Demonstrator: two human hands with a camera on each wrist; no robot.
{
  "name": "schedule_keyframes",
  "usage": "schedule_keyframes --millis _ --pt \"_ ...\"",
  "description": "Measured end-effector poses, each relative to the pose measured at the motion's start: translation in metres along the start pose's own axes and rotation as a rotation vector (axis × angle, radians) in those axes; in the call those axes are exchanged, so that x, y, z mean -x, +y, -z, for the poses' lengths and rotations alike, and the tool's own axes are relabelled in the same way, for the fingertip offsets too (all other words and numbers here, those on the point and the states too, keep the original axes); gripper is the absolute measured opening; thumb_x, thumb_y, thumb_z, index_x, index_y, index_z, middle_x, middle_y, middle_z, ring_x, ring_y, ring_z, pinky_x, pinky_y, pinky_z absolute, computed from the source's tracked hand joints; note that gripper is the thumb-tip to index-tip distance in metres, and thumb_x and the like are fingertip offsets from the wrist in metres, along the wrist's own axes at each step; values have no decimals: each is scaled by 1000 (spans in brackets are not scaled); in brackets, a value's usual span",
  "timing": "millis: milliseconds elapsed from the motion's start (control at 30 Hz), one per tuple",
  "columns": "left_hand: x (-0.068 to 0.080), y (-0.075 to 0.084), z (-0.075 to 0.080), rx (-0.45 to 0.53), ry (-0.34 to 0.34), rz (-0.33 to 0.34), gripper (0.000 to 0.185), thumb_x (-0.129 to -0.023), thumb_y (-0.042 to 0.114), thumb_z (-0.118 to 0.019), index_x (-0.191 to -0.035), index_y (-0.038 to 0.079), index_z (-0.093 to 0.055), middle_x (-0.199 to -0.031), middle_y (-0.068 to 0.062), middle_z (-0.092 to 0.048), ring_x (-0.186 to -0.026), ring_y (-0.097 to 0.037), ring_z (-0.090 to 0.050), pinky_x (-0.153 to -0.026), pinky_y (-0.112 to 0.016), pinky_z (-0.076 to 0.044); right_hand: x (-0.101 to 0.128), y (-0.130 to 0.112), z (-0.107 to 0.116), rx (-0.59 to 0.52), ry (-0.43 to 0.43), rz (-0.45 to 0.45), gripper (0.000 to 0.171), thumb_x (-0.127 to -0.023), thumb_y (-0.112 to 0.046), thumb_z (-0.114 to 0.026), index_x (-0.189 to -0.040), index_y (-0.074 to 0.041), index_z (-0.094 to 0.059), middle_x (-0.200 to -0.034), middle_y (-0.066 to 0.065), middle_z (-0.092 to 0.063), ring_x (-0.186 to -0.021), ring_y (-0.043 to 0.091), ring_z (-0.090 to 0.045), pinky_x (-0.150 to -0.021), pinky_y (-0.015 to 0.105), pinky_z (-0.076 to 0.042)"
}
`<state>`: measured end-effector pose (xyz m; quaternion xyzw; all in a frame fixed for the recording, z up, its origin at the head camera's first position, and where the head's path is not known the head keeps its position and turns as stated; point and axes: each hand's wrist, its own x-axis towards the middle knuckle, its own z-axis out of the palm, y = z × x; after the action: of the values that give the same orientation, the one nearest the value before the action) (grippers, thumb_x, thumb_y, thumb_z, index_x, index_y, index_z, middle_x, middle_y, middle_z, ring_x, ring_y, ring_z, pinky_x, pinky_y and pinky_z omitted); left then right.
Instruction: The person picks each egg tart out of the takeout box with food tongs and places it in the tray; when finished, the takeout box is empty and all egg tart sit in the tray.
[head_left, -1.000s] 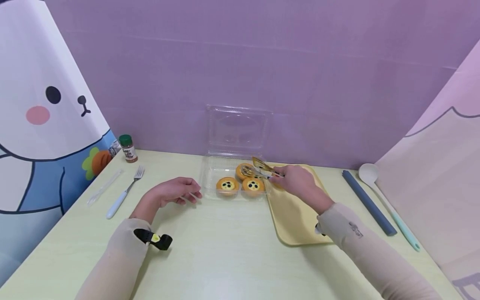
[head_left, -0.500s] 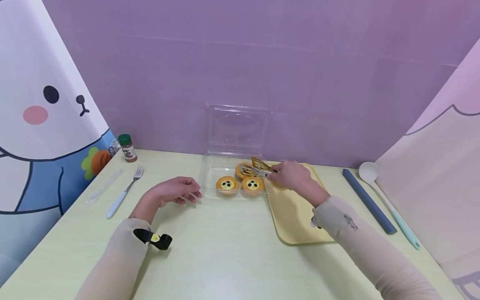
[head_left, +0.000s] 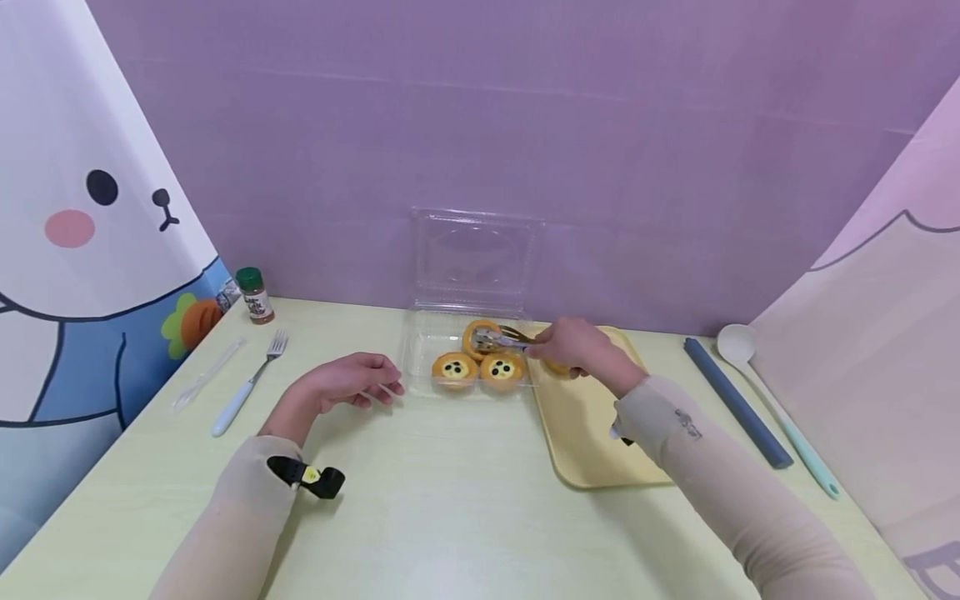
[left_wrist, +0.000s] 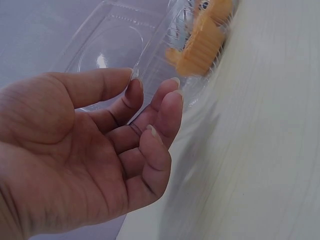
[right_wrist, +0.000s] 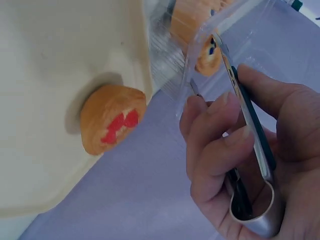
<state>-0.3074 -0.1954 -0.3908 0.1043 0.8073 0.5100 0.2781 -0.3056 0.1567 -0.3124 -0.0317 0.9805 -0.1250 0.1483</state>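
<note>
Counter (head_left: 450, 500): I see a pale green surface carrying everything; a purple wall stands behind it, with cartoon panels at both sides.
Tray (head_left: 592, 442): yellow, lying right of centre under my right forearm; the right wrist view shows one tart with red topping (right_wrist: 112, 125) sitting on it near the edge.
Clear box (head_left: 420, 342): a plastic clamshell just left of the tray, its lid standing open against the wall; three tarts sit inside.
Tarts: two front tarts (head_left: 454, 369) lie side by side with dark dots on yellow filling; the back tart (head_left: 480, 333) sits behind them, and the tong tips are on it.
Right hand (head_left: 573, 348): I have its fingers curled around the tongs (head_left: 501, 339), squeezing the two arms together; the hand hovers over the tray's far left corner, tongs pointing left into the box.
Left hand (head_left: 352, 382): resting on the counter just left of the box, fingers loosely bent, holding nothing; whether the fingertips touch the box wall I cannot tell.
Spatula (head_left: 780, 408): pale handled, lying at the far right, beside a dark blue bar (head_left: 737, 404).
Fork (head_left: 247, 385): white handled, at the left, with a clear wrapper (head_left: 206, 375) beside it.
Spice jar (head_left: 255, 296): green capped, upright near the left back corner.
</note>
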Motion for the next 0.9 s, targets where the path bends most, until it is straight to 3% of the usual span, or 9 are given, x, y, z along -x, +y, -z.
schedule_keyframes --millis 133,233,367,533,600,633,700,833,900 --pt "-1 -1 0 -2 -3 -3 30 -106 25 -47 -122 2 -57 -120 -10 -68 -99 -17 -67 -79 -31 -48 -3 -1 -3 -3 0 24 49 -96 -47 -62 -138 -23 -61 -87 6 -74 -41 9 -45 -43 25 -34" --pt "-2 -1 0 -2 -2 -3 29 -106 25 -47 -121 2 -57 -120 -10 -68 -99 -17 -67 -79 -31 -48 -5 -4 -4 27 21 51 50 -96 -46 -63 -139 -21 -61 -69 1 -66 -41 8 -44 -42 25 -31" --pt "-2 0 0 0 -1 -4 27 -106 24 -47 -119 3 -58 -119 -10 -68 -98 -17 -67 -78 -30 -48 -6 -8 -2 44 30 58 51 -95 -46 -63 -140 -20 -60 -65 -5 -66 -39 7 -40 -42 24 -27" --pt "0 2 0 3 -6 -10 28 -106 24 -47 -119 2 -57 -119 -11 -67 -101 -19 -67 -77 -30 -48 -8 -13 -1 58 24 44 52 -95 -48 -64 -140 -24 -59 -72 4 -73 -38 7 -37 -43 25 -25" --pt "1 3 0 4 -5 -10 27 -106 24 -46 -119 2 -58 -120 -11 -67 -101 -20 -67 -78 -30 -48 -9 -13 0 50 24 40 52 -94 -49 -65 -140 -24 -60 -86 5 -76 -39 8 -39 -42 24 -26" --pt "0 3 0 5 -2 -6 27 -106 23 -46 -118 3 -58 -119 -11 -67 -101 -20 -67 -78 -30 -48 -10 -14 1 45 23 41 52 -94 -48 -65 -140 -24 -60 -85 7 -76 -39 8 -39 -42 24 -26" --pt "0 3 0 4 -4 -5 27 -106 24 -46 -118 3 -58 -119 -11 -67 -101 -20 -67 -78 -31 -48 -11 -13 1 24 20 45 52 -94 -48 -65 -139 -23 -61 -79 6 -73 -38 8 -39 -42 24 -26" --pt "0 2 0 5 -6 9 27 -106 24 -46 -119 3 -58 -120 -11 -67 -101 -19 -66 -79 -31 -48 -15 -11 1 -31 12 68 52 -94 -47 -65 -138 -20 -62 -49 -2 -49 -37 7 -34 -40 25 -26" --pt "0 2 1 3 -5 11 28 -106 24 -46 -120 3 -58 -120 -11 -67 -101 -19 -66 -78 -31 -48 -17 -11 -1 -56 12 77 51 -95 -46 -65 -138 -19 -62 -44 -5 -40 -36 7 -33 -39 25 -27"
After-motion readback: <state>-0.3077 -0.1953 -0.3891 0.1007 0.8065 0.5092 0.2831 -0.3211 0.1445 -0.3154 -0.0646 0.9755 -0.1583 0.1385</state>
